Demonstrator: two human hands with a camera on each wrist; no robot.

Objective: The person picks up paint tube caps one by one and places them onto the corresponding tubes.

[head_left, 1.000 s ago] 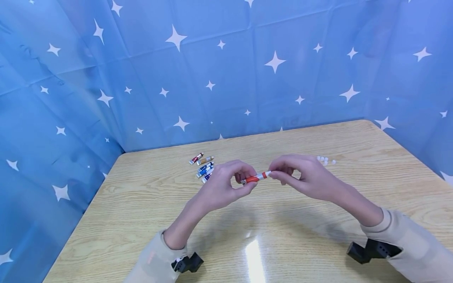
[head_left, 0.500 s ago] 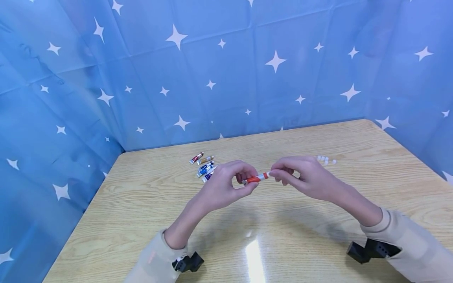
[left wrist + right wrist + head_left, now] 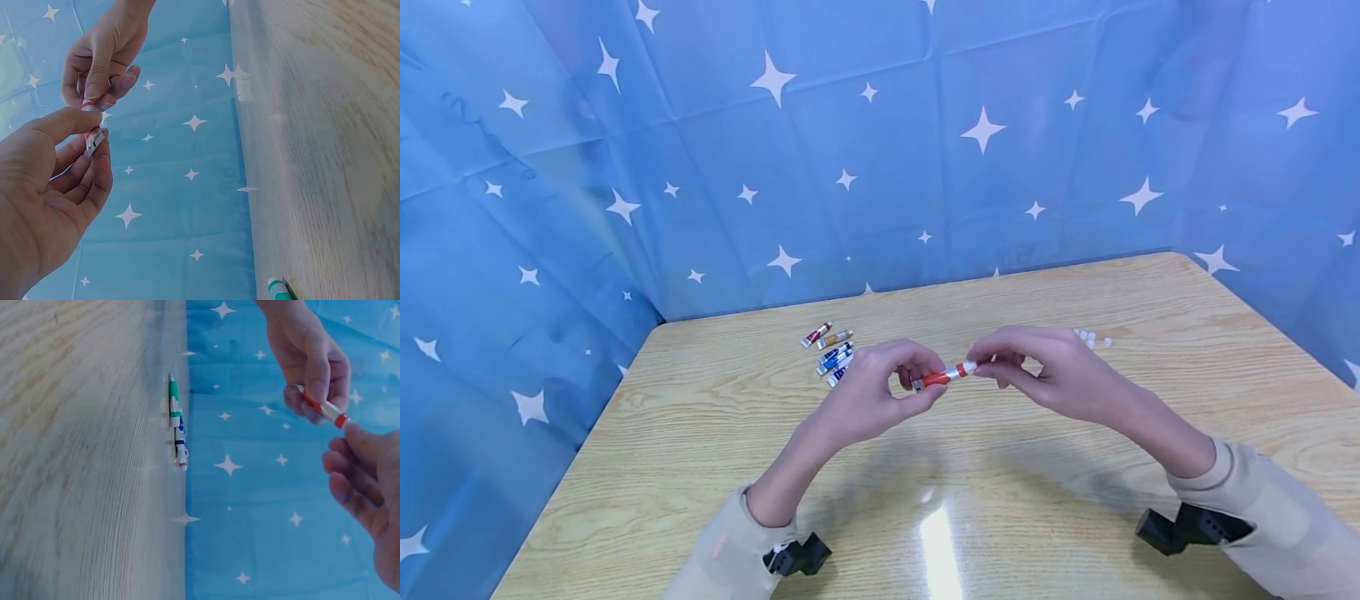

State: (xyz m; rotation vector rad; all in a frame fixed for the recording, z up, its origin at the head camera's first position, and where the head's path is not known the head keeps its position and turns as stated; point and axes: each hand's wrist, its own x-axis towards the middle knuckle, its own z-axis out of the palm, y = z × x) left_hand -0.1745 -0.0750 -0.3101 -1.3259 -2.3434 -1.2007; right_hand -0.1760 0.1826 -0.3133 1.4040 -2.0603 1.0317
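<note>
My left hand (image 3: 880,392) grips a small red-and-silver paint tube (image 3: 942,377) between thumb and fingers, above the table. The tube lies nearly level, its flat crimped end toward the left palm. At its other end, my right hand (image 3: 1052,372) pinches the white tip (image 3: 971,367) with thumb and index finger. The left wrist view shows the crimped end of the tube (image 3: 94,142) poking out below the left thumb. In the right wrist view, the right thumb (image 3: 361,440) meets the tube's end beside a red band.
Several paint tubes (image 3: 835,360) in red, ochre and blue lie at the table's back left, partly behind the left hand. Several small white pieces (image 3: 1091,337) lie beyond the right hand. A blue star-patterned curtain (image 3: 880,167) hangs behind the wooden table (image 3: 700,450).
The right fingers have shifted slightly left and turned at the tube's white tip, and more of the tip shows now. The left hand and the tube have hardly moved.
</note>
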